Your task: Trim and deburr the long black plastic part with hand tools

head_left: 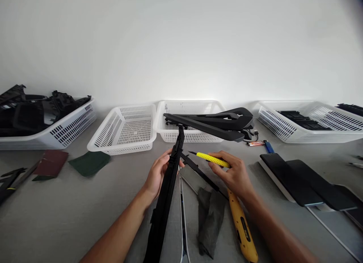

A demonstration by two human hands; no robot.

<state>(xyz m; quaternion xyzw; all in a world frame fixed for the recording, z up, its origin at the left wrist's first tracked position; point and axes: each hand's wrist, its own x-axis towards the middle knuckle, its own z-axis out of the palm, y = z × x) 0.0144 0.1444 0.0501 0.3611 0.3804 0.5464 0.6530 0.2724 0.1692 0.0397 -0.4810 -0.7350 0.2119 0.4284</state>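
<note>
My left hand (157, 175) is wrapped round a long, narrow black plastic trim strip (167, 187). The strip slants up from the bottom edge toward the middle basket, its upper end bent. In my right hand (231, 172) is a yellow-handled craft knife (211, 159), gripped like a pen. Its dark pointed tip faces the strip from the right, with a gap between them. Behind the strip lies what looks like a black caliper (200, 172). A yellow power tool (242, 227) rests under my right wrist, beside a crumpled dark grey cloth or sanding sheet (210, 221).
Curved black trim pieces (210, 123) lie across the middle white basket (190, 136). More baskets stand left (121, 147) and right (297, 137); a far-left basket (68, 130) holds black parts. Dark phone-like slabs (289, 178) sit right. Red (52, 163) and green sheets (90, 163) lie left.
</note>
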